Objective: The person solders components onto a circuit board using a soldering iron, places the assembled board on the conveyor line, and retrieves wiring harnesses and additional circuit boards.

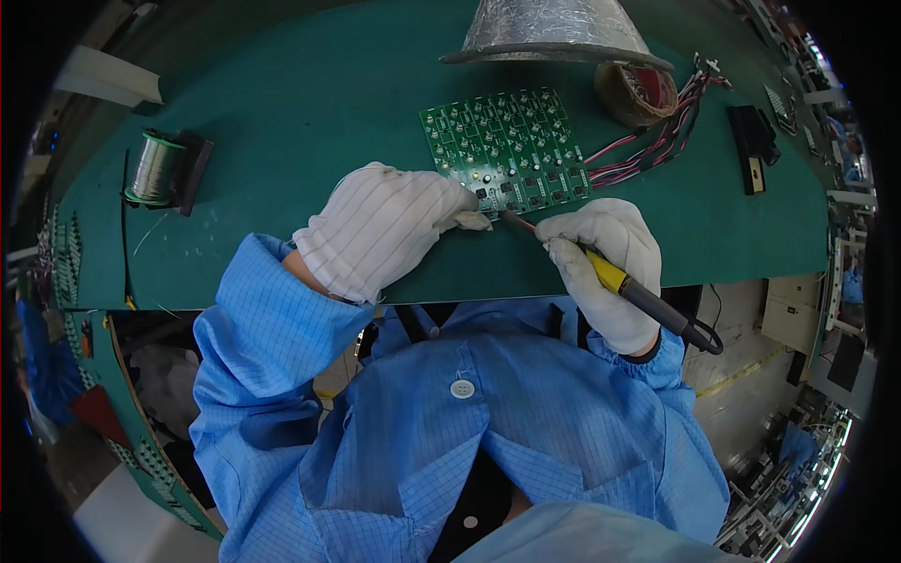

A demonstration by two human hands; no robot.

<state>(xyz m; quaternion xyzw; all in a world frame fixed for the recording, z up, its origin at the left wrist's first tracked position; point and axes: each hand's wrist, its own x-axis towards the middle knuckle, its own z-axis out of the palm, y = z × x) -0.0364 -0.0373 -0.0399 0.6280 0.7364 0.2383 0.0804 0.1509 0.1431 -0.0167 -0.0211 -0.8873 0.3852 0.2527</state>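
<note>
A green circuit board [507,150] dotted with small components lies on the table, red, black and white wires [657,150] running off its right side. My left hand [389,220], in a white striped glove, has its fingers closed at the board's near left edge; the fingertips' exact grip is partly hidden. In my gloved right hand [605,267] is a soldering iron [610,274] with a yellow and black handle, held like a pen. Its tip points left and reaches the board's near edge, close to my left fingertips.
On the left stands a solder wire spool [158,169] on a dark holder. A foil-covered cone [554,28] hangs over the far side, with a tape roll [636,94] beside it. A black block [751,145] sits at the right of the green table [310,122].
</note>
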